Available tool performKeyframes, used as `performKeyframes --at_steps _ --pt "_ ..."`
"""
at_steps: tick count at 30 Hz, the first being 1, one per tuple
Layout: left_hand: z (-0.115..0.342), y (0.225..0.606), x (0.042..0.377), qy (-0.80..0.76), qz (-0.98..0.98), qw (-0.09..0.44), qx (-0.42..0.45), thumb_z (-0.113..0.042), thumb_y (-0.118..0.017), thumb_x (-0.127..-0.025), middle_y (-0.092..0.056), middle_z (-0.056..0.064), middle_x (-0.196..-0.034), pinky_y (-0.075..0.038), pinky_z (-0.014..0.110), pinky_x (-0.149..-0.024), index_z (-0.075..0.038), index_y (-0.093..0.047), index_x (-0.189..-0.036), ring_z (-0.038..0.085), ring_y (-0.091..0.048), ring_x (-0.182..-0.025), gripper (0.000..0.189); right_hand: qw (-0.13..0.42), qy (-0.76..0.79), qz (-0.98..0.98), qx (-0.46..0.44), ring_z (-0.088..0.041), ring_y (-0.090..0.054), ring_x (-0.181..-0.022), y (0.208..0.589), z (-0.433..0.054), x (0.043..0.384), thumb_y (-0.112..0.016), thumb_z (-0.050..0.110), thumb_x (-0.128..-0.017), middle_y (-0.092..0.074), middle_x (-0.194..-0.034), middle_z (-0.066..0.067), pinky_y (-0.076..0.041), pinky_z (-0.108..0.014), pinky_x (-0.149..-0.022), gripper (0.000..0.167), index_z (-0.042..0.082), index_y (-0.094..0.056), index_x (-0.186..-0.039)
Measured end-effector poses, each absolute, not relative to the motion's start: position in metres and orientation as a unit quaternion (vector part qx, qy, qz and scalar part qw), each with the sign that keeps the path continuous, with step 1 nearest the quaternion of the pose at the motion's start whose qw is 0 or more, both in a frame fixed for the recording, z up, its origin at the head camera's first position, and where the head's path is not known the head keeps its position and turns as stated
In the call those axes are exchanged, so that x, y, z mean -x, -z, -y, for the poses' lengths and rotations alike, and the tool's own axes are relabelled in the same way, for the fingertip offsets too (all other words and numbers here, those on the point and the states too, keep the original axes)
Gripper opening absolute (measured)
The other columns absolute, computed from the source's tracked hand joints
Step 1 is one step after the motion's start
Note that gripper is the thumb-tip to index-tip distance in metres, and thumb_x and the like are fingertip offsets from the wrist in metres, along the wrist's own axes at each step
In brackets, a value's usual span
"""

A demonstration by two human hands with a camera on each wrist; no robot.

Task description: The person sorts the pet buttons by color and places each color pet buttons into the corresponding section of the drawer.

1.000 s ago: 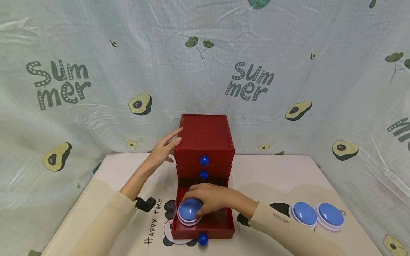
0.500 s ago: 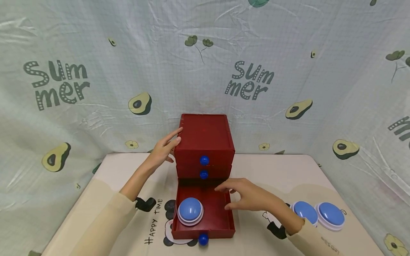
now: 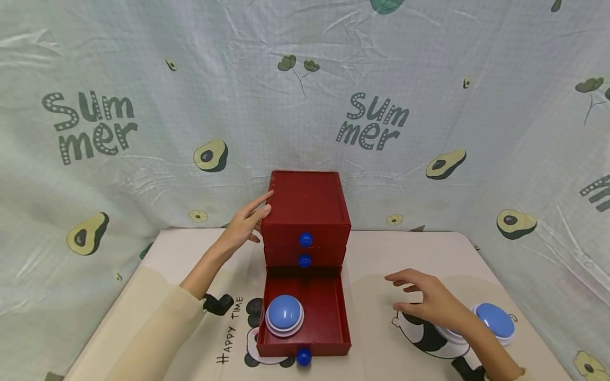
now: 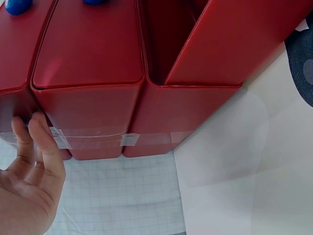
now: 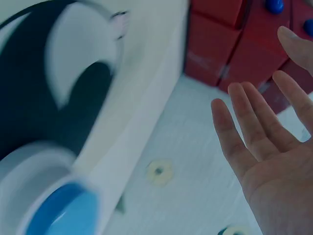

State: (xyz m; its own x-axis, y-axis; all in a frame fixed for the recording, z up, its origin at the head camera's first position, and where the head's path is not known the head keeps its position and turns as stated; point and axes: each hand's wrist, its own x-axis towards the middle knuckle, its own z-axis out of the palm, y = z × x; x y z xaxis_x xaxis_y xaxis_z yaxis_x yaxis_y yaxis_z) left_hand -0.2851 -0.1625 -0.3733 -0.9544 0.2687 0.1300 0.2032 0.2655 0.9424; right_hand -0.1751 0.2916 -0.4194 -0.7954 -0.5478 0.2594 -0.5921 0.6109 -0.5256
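Note:
A red three-drawer cabinet [image 3: 307,198] with blue knobs stands at the table's back middle. Its bottom drawer [image 3: 329,317] is pulled out; the upper two are closed. In that drawer's left part sits a blue push button [image 3: 284,313] on a white base. My left hand [image 3: 243,225] rests against the cabinet's upper left side, fingers extended, as the left wrist view also shows [image 4: 36,171]. Over the table at right, my right hand [image 3: 431,299] is spread and holds nothing. Below it lies a second blue button [image 5: 68,210], mostly hidden by the hand in the head view.
A third blue button [image 3: 495,320] lies at the table's right side. The light table [image 3: 371,264] carries panda prints and lettering. Behind and beside it hangs a pale cloth [image 3: 305,106] with avocado prints.
My right hand has let go of the button in the drawer and moved right, out over the table near the other buttons. My left hand has stayed on the cabinet.

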Motion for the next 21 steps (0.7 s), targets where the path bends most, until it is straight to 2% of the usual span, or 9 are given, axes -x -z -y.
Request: performKeyframes --at_steps 4,8,13,18,19,21 --pt "0.163 0.374 0.286 -0.587 -0.795 0.027 -0.148 -0.042 -0.049 -0.108 -0.068 0.0 -0.088 -0.058 0.036 -0.063 -0.033 -0.037 -0.161 0.018 -0.066 -0.072 0.056 0.081 -0.3 0.904 -0.294 -0.012 -0.068 -0.109 0.428 -0.317 0.165 -0.089 0.018 -0.081 -0.07 -0.125 -0.002 -0.061 -0.031 -0.084 0.054 0.017 -0.066 -0.13" --pt "0.163 0.374 0.286 -0.587 -0.796 0.029 -0.147 -0.041 -0.049 -0.108 -0.068 -0.001 -0.087 -0.058 0.036 -0.063 -0.032 -0.037 -0.161 0.018 -0.066 -0.072 0.056 0.123 -0.278 0.913 -0.27 0.005 -0.062 -0.11 0.44 -0.339 0.158 -0.093 0.016 -0.074 -0.072 -0.118 0.0 -0.061 -0.029 -0.082 0.054 0.015 -0.07 -0.123" --pt "0.163 0.374 0.285 -0.587 -0.796 0.028 -0.143 -0.042 -0.049 -0.108 -0.067 0.0 -0.088 -0.058 0.034 -0.062 -0.033 -0.037 -0.161 0.017 -0.066 -0.072 0.056 0.154 -0.253 0.928 -0.226 0.015 -0.055 -0.113 0.454 -0.359 0.155 -0.096 0.015 -0.067 -0.072 -0.117 -0.004 -0.058 -0.022 -0.082 0.056 0.016 -0.072 -0.118" --pt "0.163 0.374 0.285 -0.591 -0.793 0.027 -0.145 -0.041 -0.049 -0.108 -0.067 -0.001 -0.087 -0.058 0.034 -0.062 -0.033 -0.037 -0.161 0.016 -0.066 -0.071 0.055 0.155 -0.258 0.933 -0.199 0.021 -0.048 -0.115 0.465 -0.376 0.155 -0.096 0.011 -0.064 -0.072 -0.117 -0.008 -0.04 -0.001 -0.09 0.056 0.017 -0.073 -0.115" --pt "0.162 0.374 0.285 -0.592 -0.792 0.027 -0.146 -0.041 -0.049 -0.108 -0.067 -0.001 -0.086 -0.058 0.035 -0.061 -0.033 -0.037 -0.161 0.016 -0.066 -0.07 0.055 0.149 -0.258 0.935 -0.194 0.021 -0.047 -0.115 0.466 -0.379 0.154 -0.096 0.01 -0.064 -0.072 -0.117 -0.009 -0.037 0.001 -0.09 0.056 0.018 -0.074 -0.115" --pt "0.161 0.375 0.286 -0.594 -0.79 0.028 -0.148 -0.04 -0.049 -0.108 -0.068 -0.002 -0.085 -0.059 0.035 -0.061 -0.033 -0.037 -0.161 0.016 -0.067 -0.07 0.055 0.135 -0.258 0.938 -0.186 0.021 -0.047 -0.113 0.469 -0.385 0.151 -0.096 0.009 -0.063 -0.072 -0.117 -0.009 -0.039 -0.002 -0.089 0.056 0.02 -0.074 -0.113"
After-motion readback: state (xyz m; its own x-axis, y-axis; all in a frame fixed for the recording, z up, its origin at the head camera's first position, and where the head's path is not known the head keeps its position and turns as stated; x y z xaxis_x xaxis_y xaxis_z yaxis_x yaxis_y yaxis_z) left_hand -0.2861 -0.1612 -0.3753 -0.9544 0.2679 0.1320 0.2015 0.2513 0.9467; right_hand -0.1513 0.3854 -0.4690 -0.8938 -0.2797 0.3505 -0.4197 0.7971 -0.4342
